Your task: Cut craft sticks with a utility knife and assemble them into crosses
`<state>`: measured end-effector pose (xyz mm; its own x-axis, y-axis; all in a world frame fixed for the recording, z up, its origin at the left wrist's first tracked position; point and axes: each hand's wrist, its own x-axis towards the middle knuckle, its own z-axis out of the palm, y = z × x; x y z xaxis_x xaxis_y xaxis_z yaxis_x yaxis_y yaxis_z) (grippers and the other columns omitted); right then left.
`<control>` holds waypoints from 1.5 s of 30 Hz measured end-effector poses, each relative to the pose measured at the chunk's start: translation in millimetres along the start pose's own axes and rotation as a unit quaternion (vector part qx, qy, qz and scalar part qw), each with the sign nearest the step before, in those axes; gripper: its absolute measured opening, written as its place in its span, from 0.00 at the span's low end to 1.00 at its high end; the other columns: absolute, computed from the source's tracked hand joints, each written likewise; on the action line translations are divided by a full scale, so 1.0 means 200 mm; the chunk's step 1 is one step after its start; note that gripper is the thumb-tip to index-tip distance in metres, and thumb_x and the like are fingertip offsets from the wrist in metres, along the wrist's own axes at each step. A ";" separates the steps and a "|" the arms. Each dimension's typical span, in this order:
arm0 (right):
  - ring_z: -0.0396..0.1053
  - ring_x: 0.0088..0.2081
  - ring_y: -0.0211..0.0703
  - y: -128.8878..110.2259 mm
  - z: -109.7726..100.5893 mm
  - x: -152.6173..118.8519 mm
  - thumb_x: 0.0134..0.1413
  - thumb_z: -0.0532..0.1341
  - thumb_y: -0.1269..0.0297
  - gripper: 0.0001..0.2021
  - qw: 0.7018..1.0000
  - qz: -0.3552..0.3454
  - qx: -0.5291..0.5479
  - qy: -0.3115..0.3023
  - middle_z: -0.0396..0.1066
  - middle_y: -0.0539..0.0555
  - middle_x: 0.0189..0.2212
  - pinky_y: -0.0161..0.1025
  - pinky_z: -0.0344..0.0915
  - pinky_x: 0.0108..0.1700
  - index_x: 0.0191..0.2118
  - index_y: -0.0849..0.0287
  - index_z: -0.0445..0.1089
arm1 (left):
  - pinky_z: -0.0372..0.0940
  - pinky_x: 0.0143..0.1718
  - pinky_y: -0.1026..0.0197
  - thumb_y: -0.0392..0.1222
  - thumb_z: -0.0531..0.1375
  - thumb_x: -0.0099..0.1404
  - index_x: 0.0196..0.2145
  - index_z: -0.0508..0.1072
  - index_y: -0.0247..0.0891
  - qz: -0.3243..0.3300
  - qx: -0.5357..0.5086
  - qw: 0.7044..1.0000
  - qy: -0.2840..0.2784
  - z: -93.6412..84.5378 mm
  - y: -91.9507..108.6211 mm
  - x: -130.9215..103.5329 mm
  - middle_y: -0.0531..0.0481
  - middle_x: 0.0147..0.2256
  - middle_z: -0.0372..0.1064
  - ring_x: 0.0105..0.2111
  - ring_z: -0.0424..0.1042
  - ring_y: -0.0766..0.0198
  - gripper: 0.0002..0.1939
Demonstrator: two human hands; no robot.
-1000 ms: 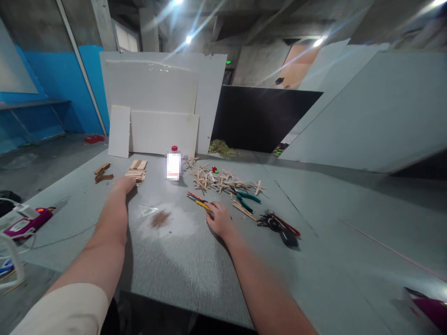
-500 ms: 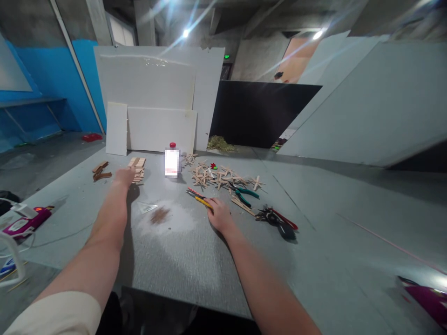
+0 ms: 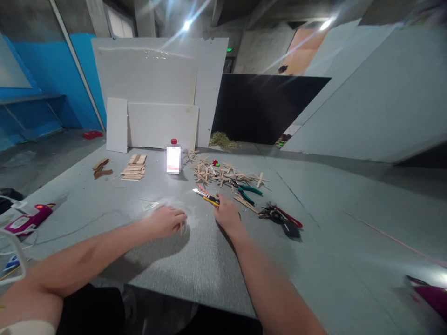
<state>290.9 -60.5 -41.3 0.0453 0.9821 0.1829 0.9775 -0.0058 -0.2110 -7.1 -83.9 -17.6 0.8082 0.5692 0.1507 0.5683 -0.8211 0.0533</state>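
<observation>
From my end, the left hand [image 3: 166,222] hovers low over the tabletop [image 3: 195,265] with a small wooden stick [image 3: 182,228] pinched beneath its fingers; the right hand [image 3: 226,213] is curled round the yellow handle of the utility knife [image 3: 209,199], blade pointing away to the left; beyond the left hand I see the stack of sticks [image 3: 134,168], near the red-capped bottle [image 3: 173,160], while the joined wooden pieces [image 3: 223,174] lie in a scatter just beside the green-handled pliers [image 3: 248,192]
</observation>
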 end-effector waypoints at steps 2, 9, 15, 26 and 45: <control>0.75 0.54 0.52 0.01 -0.02 0.00 0.70 0.65 0.56 0.19 1.000 0.007 -0.010 -0.012 0.72 0.59 0.59 0.55 0.76 0.55 0.61 0.58 0.70 | 0.75 0.53 0.47 0.48 0.63 0.76 0.58 0.73 0.38 0.018 -0.031 0.999 -0.013 0.00 0.09 -0.02 0.42 0.56 0.73 0.51 0.76 0.55 0.18; 0.75 0.54 0.52 0.08 -0.08 -0.01 0.70 0.65 0.56 0.20 0.997 0.010 -0.041 -0.070 0.72 0.59 0.59 0.54 0.76 0.54 0.61 0.58 0.70 | 0.75 0.54 0.48 0.45 0.61 0.77 0.57 0.75 0.38 -0.030 -0.106 0.994 0.011 -0.02 0.04 0.04 0.42 0.55 0.76 0.50 0.78 0.56 0.15; 0.75 0.55 0.52 0.13 -0.12 -0.02 0.70 0.65 0.56 0.19 0.995 -0.053 -0.022 -0.087 0.72 0.59 0.59 0.55 0.76 0.55 0.61 0.57 0.70 | 0.73 0.55 0.54 0.30 0.56 0.67 0.56 0.77 0.41 -0.077 -0.142 0.984 0.069 0.00 -0.03 0.05 0.45 0.55 0.79 0.53 0.79 0.55 0.22; 0.75 0.54 0.51 0.12 -0.02 0.06 0.70 0.65 0.56 0.19 0.998 -0.034 -0.008 -0.051 0.72 0.59 0.58 0.54 0.76 0.55 0.60 0.58 0.71 | 0.74 0.55 0.53 0.33 0.56 0.68 0.51 0.80 0.42 -0.069 -0.184 0.976 0.090 0.02 -0.02 0.01 0.47 0.52 0.81 0.50 0.81 0.54 0.19; 0.75 0.54 0.51 0.27 -0.17 0.02 0.70 0.65 0.56 0.19 0.994 0.056 0.006 -0.099 0.73 0.59 0.58 0.54 0.77 0.54 0.60 0.58 0.71 | 0.74 0.55 0.46 0.48 0.62 0.76 0.54 0.76 0.38 -0.070 -0.189 0.978 0.062 -0.01 -0.04 0.00 0.42 0.55 0.74 0.52 0.76 0.56 0.14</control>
<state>351.1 -63.0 -20.2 0.1109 0.9933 -0.0338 0.9660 -0.1158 -0.2311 -11.7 -78.2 -16.5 0.6887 0.6863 0.2337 0.5550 -0.7065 0.4391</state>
